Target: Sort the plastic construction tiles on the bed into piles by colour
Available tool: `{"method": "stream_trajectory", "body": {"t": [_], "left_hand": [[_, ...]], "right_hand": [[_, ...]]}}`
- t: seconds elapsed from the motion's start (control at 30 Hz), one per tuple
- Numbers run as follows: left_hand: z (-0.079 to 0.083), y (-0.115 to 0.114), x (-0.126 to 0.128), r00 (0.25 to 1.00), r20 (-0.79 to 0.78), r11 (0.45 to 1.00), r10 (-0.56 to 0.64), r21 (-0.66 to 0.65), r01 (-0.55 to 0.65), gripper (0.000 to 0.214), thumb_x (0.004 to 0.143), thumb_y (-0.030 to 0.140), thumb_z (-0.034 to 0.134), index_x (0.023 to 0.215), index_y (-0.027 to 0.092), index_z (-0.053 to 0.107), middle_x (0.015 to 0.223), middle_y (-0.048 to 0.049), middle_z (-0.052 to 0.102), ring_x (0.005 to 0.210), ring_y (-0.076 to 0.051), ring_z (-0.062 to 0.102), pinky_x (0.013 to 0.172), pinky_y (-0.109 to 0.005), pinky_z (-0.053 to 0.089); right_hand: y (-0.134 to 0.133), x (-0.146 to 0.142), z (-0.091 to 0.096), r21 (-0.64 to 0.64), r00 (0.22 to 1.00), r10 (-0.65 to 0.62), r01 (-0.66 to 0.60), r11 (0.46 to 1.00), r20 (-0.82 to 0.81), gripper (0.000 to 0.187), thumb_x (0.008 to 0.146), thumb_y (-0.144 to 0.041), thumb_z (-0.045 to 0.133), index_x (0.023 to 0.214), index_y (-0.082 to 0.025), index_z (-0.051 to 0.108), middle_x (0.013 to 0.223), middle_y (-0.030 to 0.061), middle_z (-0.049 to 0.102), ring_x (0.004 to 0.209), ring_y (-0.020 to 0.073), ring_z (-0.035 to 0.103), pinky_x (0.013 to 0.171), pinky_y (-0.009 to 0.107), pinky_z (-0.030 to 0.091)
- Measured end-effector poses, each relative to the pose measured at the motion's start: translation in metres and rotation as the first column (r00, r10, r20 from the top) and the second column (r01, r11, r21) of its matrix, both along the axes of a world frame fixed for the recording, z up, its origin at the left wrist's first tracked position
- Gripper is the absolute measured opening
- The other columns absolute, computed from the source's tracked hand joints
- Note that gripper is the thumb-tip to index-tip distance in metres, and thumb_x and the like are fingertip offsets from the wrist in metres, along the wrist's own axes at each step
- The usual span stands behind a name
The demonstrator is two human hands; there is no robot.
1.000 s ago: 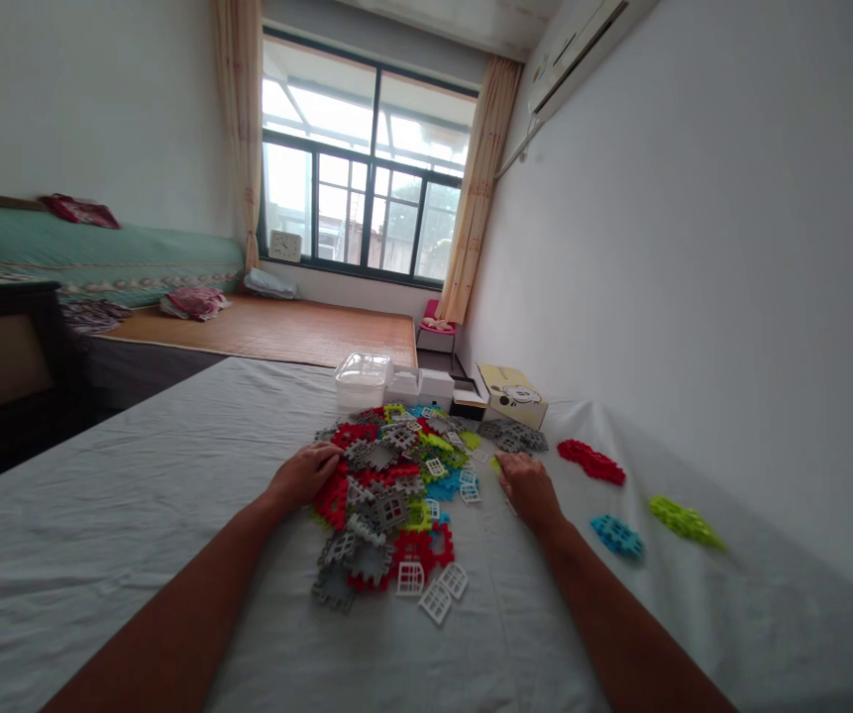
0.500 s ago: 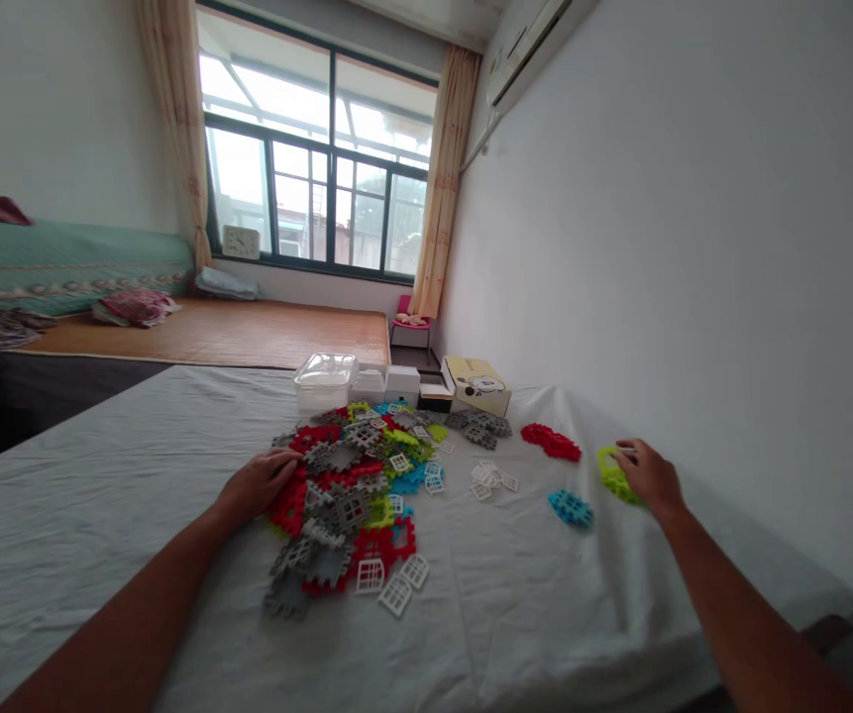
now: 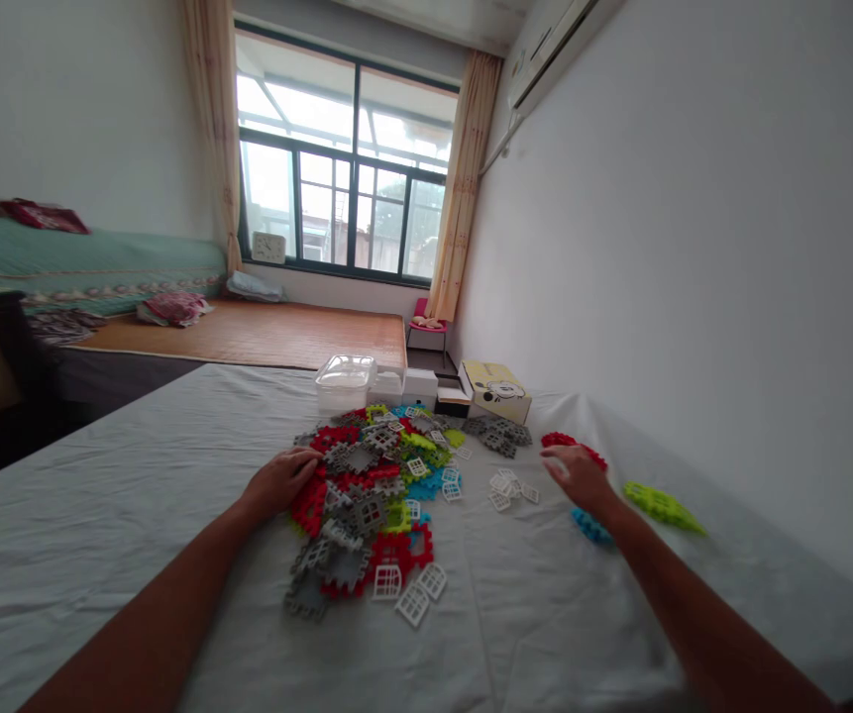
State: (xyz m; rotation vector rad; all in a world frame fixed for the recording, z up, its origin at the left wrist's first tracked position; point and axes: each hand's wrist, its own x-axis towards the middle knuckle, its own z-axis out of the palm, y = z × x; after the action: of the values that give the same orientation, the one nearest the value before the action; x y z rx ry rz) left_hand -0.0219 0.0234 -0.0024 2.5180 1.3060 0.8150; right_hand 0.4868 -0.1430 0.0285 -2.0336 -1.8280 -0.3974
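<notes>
Leftward from the green pile (image 3: 662,507), the right hand (image 3: 579,479) has been moved; its fingers are curled, any grasp cannot be made out. At lower centre, the heap of notched, many-coloured pieces (image 3: 368,510), long from top to bottom, is touched by the left hand (image 3: 282,480), fingers together. Wrinkled whitish cloth (image 3: 537,614) is spread beneath; a window (image 3: 356,158) is seen above.

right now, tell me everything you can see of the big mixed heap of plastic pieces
The big mixed heap of flat plastic pieces lies loosely spread on the pale grey cloth. Red, grey, lime-green and blue pieces, many with toothed edges and some with openings, overlap at varied tilts. Small white lattice pieces lie among them and along the right side. The left hand rests at its left edge, fingertips seemingly touching it.
</notes>
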Motion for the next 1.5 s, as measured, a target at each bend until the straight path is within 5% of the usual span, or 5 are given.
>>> {"method": "stream_trajectory", "body": {"t": [0.23, 0.5, 0.77, 1.13, 1.5], "left_hand": [[0.001, -0.005, 0.0, 1.0, 0.029, 1.0, -0.004, -0.016, 0.004, 0.036, 0.083, 0.04, 0.037, 0.096, 0.024, 0.067, 0.105, -0.0029, 0.066, 0.099, -0.018, 0.057, 0.092, -0.029, 0.041], [-0.001, -0.001, 0.003, 0.999, 0.035, 1.0, -0.007, 0.001, 0.007, 0.033, 0.083, 0.037, 0.038, 0.094, 0.024, 0.067, 0.103, -0.0023, 0.066, 0.097, -0.018, 0.058, 0.09, -0.029, 0.041], [0.0, 0.0, 0.002, 1.0, 0.007, 1.0, -0.001, 0.009, 0.001, 0.034, 0.083, 0.039, 0.039, 0.096, 0.023, 0.067, 0.104, -0.0028, 0.066, 0.098, -0.018, 0.058, 0.09, -0.028, 0.041], [-0.001, 0.002, 0.002, 1.0, -0.011, 1.0, -0.005, 0.005, 0.005, 0.035, 0.084, 0.04, 0.038, 0.098, 0.023, 0.066, 0.106, -0.0031, 0.066, 0.099, -0.018, 0.058, 0.091, -0.028, 0.041], [0.002, -0.001, 0.002, 1.0, 0.024, 1.0, 0.001, -0.004, 0.0, 0.035, 0.083, 0.041, 0.039, 0.096, 0.024, 0.066, 0.104, -0.0025, 0.066, 0.098, -0.019, 0.058, 0.09, -0.029, 0.042]], "right_hand": [[0.061, -0.116, -0.017, -0.202, 0.973, 0.231, -0.221, 0.954, 0.025, 0.032, 0.088, -0.033, 0.04, 0.113, -0.025, 0.059, 0.122, 0.0031, 0.057, 0.111, 0.0205, 0.043, 0.087, 0.034, 0.037], [0.043, -0.113, -0.008, -0.085, 0.986, 0.142, -0.135, 0.987, 0.083, 0.03, 0.087, -0.035, 0.041, 0.081, -0.019, 0.065, 0.092, 0.0102, 0.064, 0.106, 0.0258, 0.046, 0.087, 0.039, 0.036], [0.03, -0.148, -0.007, -0.118, 0.831, 0.473, -0.523, 0.844, -0.294, 0.029, 0.078, -0.035, 0.056, 0.102, -0.021, 0.062, 0.104, 0.0076, 0.06, 0.09, 0.0181, 0.056, 0.08, 0.03, 0.044], [0.037, -0.081, -0.01, 0.016, 0.964, 0.185, -0.185, 0.983, -0.189, 0.027, 0.082, -0.035, 0.047, 0.093, -0.019, 0.066, 0.09, 0.0076, 0.067, 0.086, 0.0202, 0.057, 0.08, 0.032, 0.043], [0.036, -0.168, -0.027, -0.059, 0.869, 0.453, -0.472, 0.88, -0.197, 0.032, 0.087, -0.022, 0.041, 0.113, -0.018, 0.06, 0.111, 0.0089, 0.063, 0.104, 0.0201, 0.053, 0.092, 0.033, 0.039]]}}
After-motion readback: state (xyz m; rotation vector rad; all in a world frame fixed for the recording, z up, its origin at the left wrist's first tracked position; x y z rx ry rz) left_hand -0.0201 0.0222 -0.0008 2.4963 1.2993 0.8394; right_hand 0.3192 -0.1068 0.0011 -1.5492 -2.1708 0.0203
